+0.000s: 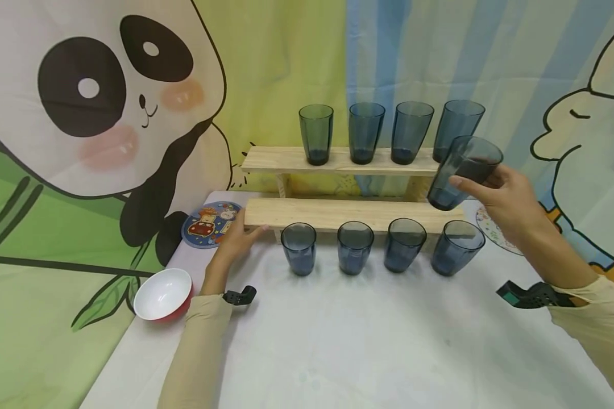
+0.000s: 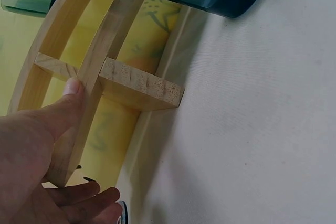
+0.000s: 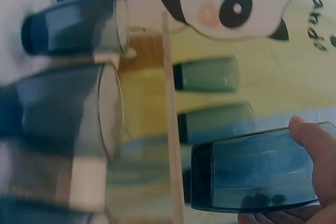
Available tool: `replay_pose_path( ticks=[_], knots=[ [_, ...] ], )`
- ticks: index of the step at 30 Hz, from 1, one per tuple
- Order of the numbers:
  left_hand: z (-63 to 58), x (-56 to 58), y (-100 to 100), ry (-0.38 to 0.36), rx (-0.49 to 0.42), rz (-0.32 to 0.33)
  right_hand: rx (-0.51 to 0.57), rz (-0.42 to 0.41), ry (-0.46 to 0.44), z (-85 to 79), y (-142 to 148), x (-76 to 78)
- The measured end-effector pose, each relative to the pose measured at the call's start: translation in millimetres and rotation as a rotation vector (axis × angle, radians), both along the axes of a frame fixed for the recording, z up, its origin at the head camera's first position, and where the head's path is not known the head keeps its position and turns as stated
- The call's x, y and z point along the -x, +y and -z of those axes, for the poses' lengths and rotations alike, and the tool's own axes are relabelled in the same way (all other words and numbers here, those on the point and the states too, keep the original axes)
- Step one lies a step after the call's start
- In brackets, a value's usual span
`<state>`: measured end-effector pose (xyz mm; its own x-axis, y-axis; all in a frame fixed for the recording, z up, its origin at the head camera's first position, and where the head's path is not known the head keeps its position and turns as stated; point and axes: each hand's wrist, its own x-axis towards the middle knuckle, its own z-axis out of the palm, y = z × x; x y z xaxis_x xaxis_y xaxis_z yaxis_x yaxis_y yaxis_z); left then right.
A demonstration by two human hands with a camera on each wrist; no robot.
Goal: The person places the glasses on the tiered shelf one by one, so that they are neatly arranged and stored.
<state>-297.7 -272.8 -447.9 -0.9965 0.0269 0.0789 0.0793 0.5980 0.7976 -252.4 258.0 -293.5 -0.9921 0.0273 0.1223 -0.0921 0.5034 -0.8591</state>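
My right hand (image 1: pixel 511 201) grips a clear blue-grey drinking glass (image 1: pixel 452 179), tilted, in the air above the right end of a two-tier wooden shelf's lower board (image 1: pixel 337 213). In the right wrist view, the thumb lies on one side of this glass (image 3: pixel 257 169) and the fingers are on the other. My left hand (image 1: pixel 235 241) holds the left end of the lower board; the left wrist view shows the thumb (image 2: pixel 73 90) pressed on the wood. Several matching glasses (image 1: pixel 366 133) stand on the upper board (image 1: pixel 281 159). Another row of glasses (image 1: pixel 355 248) stands on the table before the shelf.
A white bowl with a red outside (image 1: pixel 162 294) sits at the table's left edge. Behind my left hand lies a round blue mat with cartoon pictures (image 1: pixel 204 227). Another round patterned mat (image 1: pixel 491 227) is partly hidden by my right arm. A printed panda curtain (image 1: pixel 266 68) hangs behind.
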Motion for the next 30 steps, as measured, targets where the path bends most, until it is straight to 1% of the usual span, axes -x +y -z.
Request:
replay_pose_path(
  ticks=[3,8,13,16,20,23,24,26,30],
  knots=[
    [2.4,0.5,-1,0.003,0.004,-0.001,0.034,-0.095,-0.025,0.8,-37,6.6],
    [4.9,0.0,-2,-0.008,0.006,-0.002,0.102,-0.229,-0.017,-1.2,-99,14.4],
    [7.2,0.1,-3,-0.007,0.005,-0.013,0.175,-0.338,0.030,-8.6,-162,25.8],
    [8.0,0.7,-2,-0.005,0.002,-0.012,0.186,-0.385,0.054,-13.9,-196,34.5],
    [7.0,1.2,1,0.012,-0.003,-0.007,0.147,-0.400,0.097,-20.0,-235,49.7],
    [4.4,0.3,3,0.021,0.003,-0.015,0.092,-0.375,0.130,-24.3,-260,63.6],
    [3.4,-0.3,3,0.021,0.006,-0.016,0.075,-0.362,0.129,-26.0,-267,68.1],
    [1.4,-1.2,3,0.016,0.010,-0.023,0.050,-0.332,0.105,-29.5,-280,77.8],
    [0.5,-0.4,4,0.018,-0.001,-0.021,0.030,-0.276,0.019,-33.9,-299,94.0]
  ],
)
